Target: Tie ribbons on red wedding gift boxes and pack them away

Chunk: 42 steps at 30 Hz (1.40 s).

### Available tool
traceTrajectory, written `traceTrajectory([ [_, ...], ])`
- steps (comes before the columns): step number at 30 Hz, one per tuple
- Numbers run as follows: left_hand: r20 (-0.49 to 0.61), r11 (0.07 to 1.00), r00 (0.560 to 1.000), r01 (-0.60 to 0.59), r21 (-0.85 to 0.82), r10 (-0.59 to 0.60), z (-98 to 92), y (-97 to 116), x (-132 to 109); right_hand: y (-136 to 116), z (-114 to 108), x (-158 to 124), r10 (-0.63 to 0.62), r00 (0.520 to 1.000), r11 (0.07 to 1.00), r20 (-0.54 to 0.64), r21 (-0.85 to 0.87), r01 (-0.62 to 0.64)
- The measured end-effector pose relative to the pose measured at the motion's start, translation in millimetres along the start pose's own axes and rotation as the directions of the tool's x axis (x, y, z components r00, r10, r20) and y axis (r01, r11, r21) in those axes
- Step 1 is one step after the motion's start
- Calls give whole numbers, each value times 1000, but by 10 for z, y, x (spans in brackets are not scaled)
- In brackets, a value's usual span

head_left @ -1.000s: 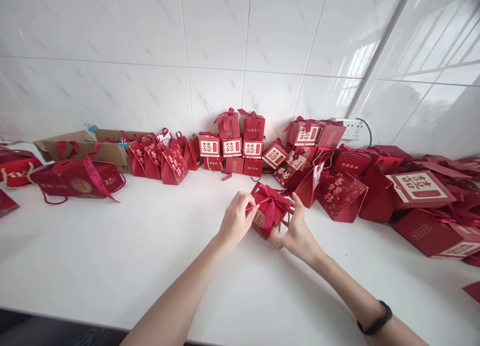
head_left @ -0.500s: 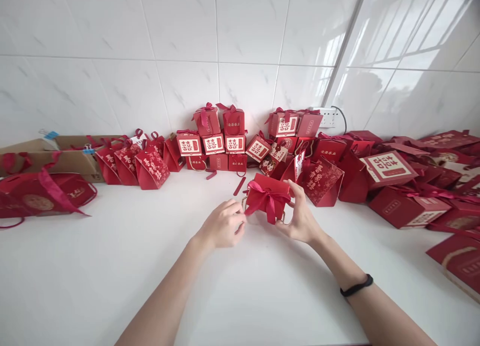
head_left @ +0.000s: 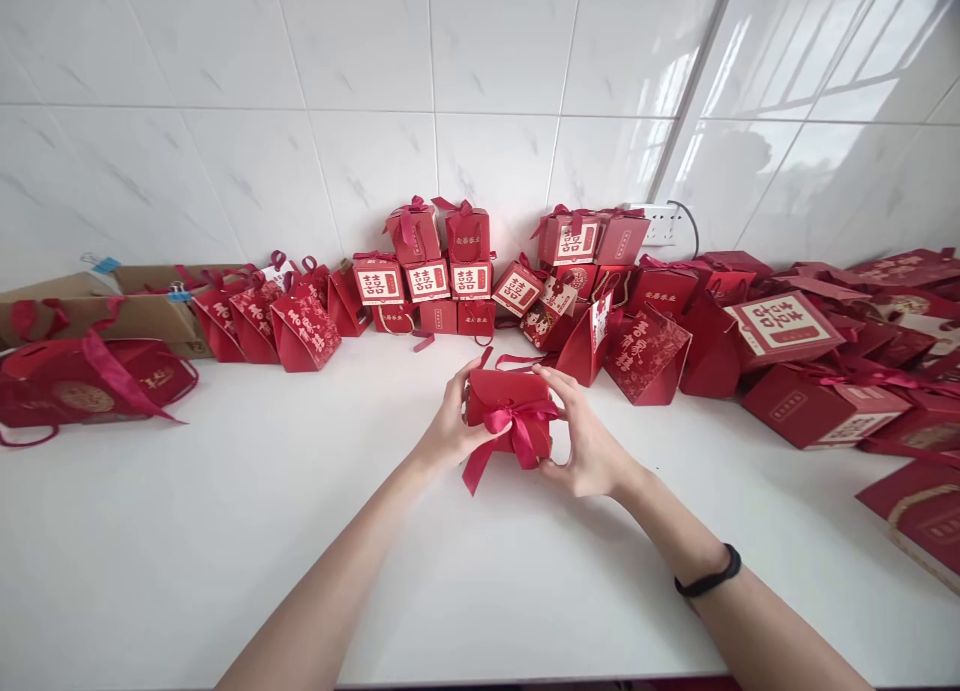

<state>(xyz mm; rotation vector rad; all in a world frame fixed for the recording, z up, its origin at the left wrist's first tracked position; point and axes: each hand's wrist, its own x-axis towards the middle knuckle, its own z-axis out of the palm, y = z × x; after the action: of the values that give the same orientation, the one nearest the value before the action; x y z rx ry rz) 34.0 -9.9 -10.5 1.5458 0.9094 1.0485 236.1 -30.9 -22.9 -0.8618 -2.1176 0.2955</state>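
Note:
A small red gift box (head_left: 499, 386) is held between both my hands, near the middle of the white table. A ribbon bow (head_left: 517, 426) is tied across its front, one tail hanging down to the left. My left hand (head_left: 455, 418) grips the box's left side, its thumb on the front by the bow. On the right side, my right hand (head_left: 585, 436) holds the box between its curled fingers above and its thumb below. Behind the box lies a loose strip of red ribbon (head_left: 517, 359). The box's back and underside are hidden.
Red gift boxes (head_left: 469, 279) are stacked against the tiled wall. A large heap of boxes (head_left: 825, 401) covers the right side. On the left are patterned red boxes (head_left: 306, 329), a cardboard carton (head_left: 187, 326) with clips, and a bigger red box (head_left: 75, 381). A power strip (head_left: 661, 226) sits behind.
My left hand has let go of the bow's tail and taken hold of the box's left side. The box has moved slightly left and nearer, with my right hand still on it.

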Motion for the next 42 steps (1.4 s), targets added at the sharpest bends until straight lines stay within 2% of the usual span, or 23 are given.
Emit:
traceTrajectory([
  [6, 58, 997, 998, 33, -64, -29, -34, -9, 1, -3, 18, -3, 112, 992, 983, 57, 140, -119],
  [9, 29, 997, 999, 47, -62, -45, -16, -15, 13, 8, 6, -1, 138, 986, 970, 97, 186, -154],
  [12, 4, 994, 999, 52, -95, -52, 23, -17, 10, -7, 12, 4, 170, 974, 914, 150, 345, -212],
  [14, 7, 992, 999, 47, -118, -46, 46, -18, -1, -49, 53, 16, 217, 970, 845, 107, 477, -242],
  [16, 25, 988, 998, 52, -145, -49, 65, -19, -16, -115, 125, 42, 326, 945, 795, 22, 535, -286],
  [18, 51, 984, 997, 63, -164, -56, 78, -21, -31, -182, 208, 77, 438, 898, 779, -48, 518, -353],
  [20, 76, 984, 996, 64, -168, -52, 84, -24, -45, -226, 274, 112, 492, 866, 782, -88, 481, -396],
  [25, 148, 984, 989, 52, -169, -27, 63, -41, -52, -215, 299, 144, 489, 857, 826, -163, 403, -394],
  [27, 126, 986, 992, 52, -157, -33, 56, -47, -44, -200, 280, 135, 494, 855, 823, -156, 402, -402],
  [30, -2, 997, 999, 33, -70, -34, 66, -60, -33, -195, 266, 120, 484, 862, 828, -153, 401, -393],
  [33, -205, 985, 974, -64, 163, 97, 81, -74, -33, -194, 273, 116, 463, 870, 843, -169, 386, -374],
  [35, -320, 930, 913, -138, 340, 252, 71, -70, -38, -190, 278, 118, 461, 870, 848, -173, 374, -375],
  [36, -342, 894, 880, -173, 413, 328, 59, -61, -41, -188, 279, 119, 463, 869, 849, -174, 370, -378],
  [38, -320, 821, 836, -238, 519, 445, 31, -32, -47, -185, 276, 120, 471, 866, 845, -170, 371, -386],
  [42, -194, 711, 799, -360, 604, 569, 2, 27, -49, -179, 269, 117, 480, 863, 836, -155, 378, -397],
])
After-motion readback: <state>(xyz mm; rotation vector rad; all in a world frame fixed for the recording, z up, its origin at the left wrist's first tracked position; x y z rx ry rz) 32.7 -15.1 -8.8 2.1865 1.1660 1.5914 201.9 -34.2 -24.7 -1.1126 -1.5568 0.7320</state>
